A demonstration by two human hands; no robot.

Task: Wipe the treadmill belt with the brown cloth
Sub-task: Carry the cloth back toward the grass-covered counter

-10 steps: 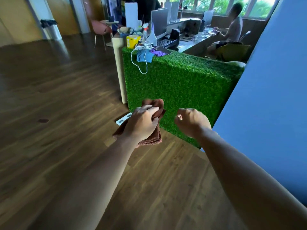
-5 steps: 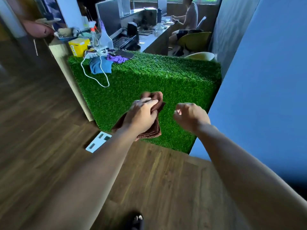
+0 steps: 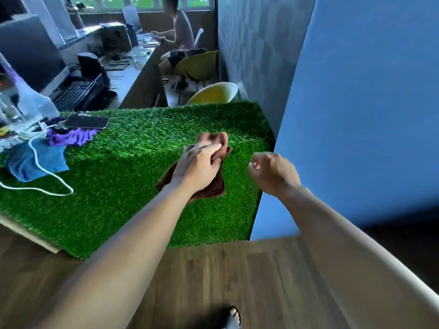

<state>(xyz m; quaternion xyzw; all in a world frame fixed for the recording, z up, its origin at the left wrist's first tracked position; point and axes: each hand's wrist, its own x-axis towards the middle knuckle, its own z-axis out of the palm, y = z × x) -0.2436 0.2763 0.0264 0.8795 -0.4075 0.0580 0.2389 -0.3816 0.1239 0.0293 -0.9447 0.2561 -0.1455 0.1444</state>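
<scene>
My left hand [image 3: 197, 166] grips a folded brown cloth [image 3: 212, 188], held in the air in front of a counter covered in green artificial grass [image 3: 133, 176]. The cloth's top end sticks up past my fingertips and its lower end hangs under my palm. My right hand [image 3: 273, 173] hovers just right of the cloth with its fingers loosely curled and nothing in them. No treadmill or belt is in view.
On the grass counter's left lie a phone [image 3: 86, 121], a purple cloth [image 3: 71, 137], a blue cloth [image 3: 35, 162] and a white cable [image 3: 47, 172]. A blue wall panel [image 3: 356, 115] stands at the right. A seated person [image 3: 180, 34] and yellow chairs [image 3: 213, 93] are behind. Wooden floor lies below.
The view has swung right and drawn closer to the grass counter, whose top now shows. My left hand still holds the brown cloth; both hands keep about the same pose.
</scene>
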